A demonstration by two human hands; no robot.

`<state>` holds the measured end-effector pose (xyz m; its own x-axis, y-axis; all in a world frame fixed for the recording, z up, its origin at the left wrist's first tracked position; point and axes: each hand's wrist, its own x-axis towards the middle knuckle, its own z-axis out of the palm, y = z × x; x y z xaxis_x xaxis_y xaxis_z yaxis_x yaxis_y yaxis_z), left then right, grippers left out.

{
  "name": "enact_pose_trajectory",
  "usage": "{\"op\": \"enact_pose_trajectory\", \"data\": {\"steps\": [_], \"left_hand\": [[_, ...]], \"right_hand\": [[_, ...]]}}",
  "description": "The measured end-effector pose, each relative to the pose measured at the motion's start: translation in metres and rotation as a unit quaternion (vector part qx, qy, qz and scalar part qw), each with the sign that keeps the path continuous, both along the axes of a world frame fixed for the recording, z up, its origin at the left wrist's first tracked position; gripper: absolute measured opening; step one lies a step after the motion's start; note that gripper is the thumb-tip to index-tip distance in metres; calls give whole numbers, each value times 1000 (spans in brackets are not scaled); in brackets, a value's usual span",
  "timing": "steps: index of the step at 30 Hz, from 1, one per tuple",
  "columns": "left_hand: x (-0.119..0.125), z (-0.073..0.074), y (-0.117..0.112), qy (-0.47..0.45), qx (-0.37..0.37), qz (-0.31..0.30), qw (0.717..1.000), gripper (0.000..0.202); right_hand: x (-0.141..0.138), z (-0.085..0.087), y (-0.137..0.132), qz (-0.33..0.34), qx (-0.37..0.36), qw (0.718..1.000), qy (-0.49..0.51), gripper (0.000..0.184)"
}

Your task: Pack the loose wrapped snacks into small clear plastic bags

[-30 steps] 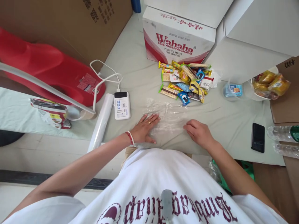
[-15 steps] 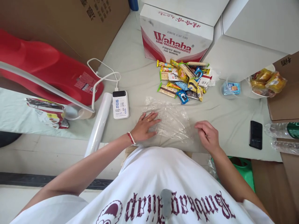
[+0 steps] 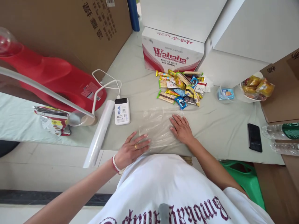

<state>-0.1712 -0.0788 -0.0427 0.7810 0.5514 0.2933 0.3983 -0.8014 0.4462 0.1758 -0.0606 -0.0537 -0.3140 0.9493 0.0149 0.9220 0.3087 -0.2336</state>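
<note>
A clear plastic bag [image 3: 157, 129] lies spread on the cloth-covered table [image 3: 217, 130] in front of me. My left hand [image 3: 134, 147], fingers outstretched and a ring on one of them, is at the bag's near left edge. Flat on its right side rests my right hand [image 3: 182, 129], fingers extended and holding nothing. Just beyond the bag is a pile of wrapped snacks [image 3: 179, 88], several kinds in yellow, blue and white wrappers.
Left are a power bank [image 3: 122, 113] with a white cable, a plastic film roll [image 3: 99, 133] and a red jug [image 3: 63, 81]. A Wahaba-lettered carton [image 3: 173, 54] stands behind the snacks. Right are a snack bowl [image 3: 247, 96], a phone [image 3: 254, 137] and bottles [image 3: 275, 132].
My right hand has moved left, its curled fingers opening flat onto the bag. My left hand has drawn toward me and left. The bag looks flatter, and the camera view has shifted.
</note>
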Motion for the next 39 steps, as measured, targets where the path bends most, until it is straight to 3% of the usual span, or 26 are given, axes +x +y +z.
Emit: {"op": "enact_pose_trajectory", "data": {"steps": [4,7,9,10,11,14,17,21,23,25,28,30,33,35,39], "left_hand": [[-23,10,-15,41,-24,-37,998,45],[-17,30,-24,20,12,71,997,43],[3,48,-27,-11,78,166,983,31],[17,58,-28,-17,100,181,978,26],[34,66,-29,-22,109,156,982,23],[93,78,-27,-45,82,-16,995,22],[147,67,-20,-61,43,-53,996,26],[178,36,-1,-8,-9,120,993,41],[177,23,10,18,-38,151,988,50],[171,12,20,18,-56,127,990,48],[163,0,33,-16,-79,87,993,25],[160,-5,42,-41,-102,97,989,16],[152,-8,67,-97,-162,185,964,20],[142,-8,92,-132,-215,274,928,21],[117,-6,146,-114,-274,378,877,19]], "right_hand": [[2,-1,2,-38,-2,999,13,54],[2,0,3,-61,-8,998,26,55],[0,1,2,-72,-7,997,26,57],[-1,1,1,-77,-6,997,21,58],[-3,2,0,-82,-5,997,15,59],[-6,-1,-4,-99,0,995,-10,61],[-6,-4,-6,-111,-9,993,-29,61],[-6,-3,-7,-126,-37,990,-42,65],[-9,0,-8,-139,-41,989,-44,66],[-11,2,-10,-137,-34,989,-41,67],[-15,4,-12,-131,-21,990,-40,70],[-17,3,-13,-138,-18,990,-38,69],[-17,1,-14,-149,-13,988,-27,66],[-16,0,-14,-149,-6,989,-15,65],[-11,-3,-16,-137,8,990,5,64]]}}
